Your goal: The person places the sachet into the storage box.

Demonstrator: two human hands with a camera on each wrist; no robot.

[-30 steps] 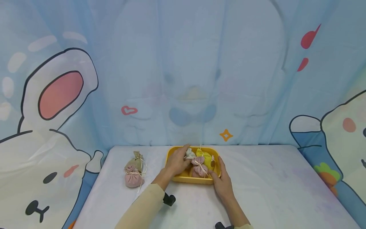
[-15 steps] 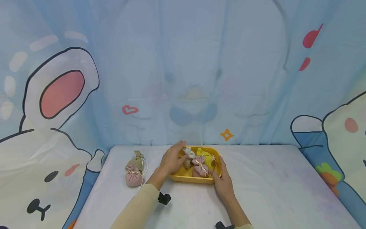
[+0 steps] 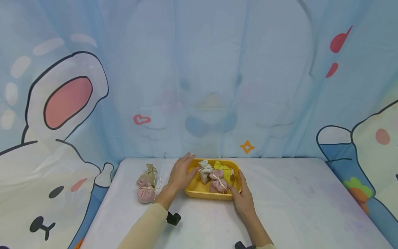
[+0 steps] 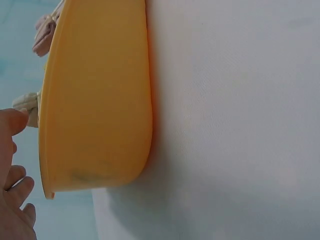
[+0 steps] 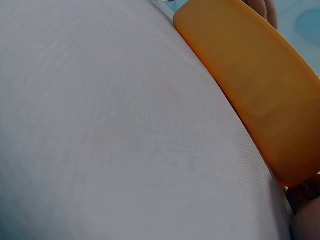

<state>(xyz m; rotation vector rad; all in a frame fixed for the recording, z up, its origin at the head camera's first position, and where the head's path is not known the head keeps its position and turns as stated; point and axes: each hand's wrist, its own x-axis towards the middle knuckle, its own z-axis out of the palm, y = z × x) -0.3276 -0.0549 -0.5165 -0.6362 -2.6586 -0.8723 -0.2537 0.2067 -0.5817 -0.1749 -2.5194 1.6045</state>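
One yellow tray (image 3: 209, 195) sits at the lower centre of the head view, on a white surface (image 3: 298, 204). Three drawstring pouches are plain to count inside it: one whitish pouch (image 3: 205, 172) at middle, one yellow pouch (image 3: 226, 172) toward the tray's upper right, one pink pouch (image 3: 217, 184) in front. A small brownish piece by the yellow one is too hidden to name.

Two hands flank the tray, well apart from each other — the left hand (image 3: 181, 174) at its left end, fingers loosely spread and gripping nothing; the right hand (image 3: 243, 200) gripping the lower right corner between thumb and fingers.

Two more pouches — one tan pouch (image 3: 150, 175), one dusty-pink pouch (image 3: 145, 194) — lie touching at lower left.
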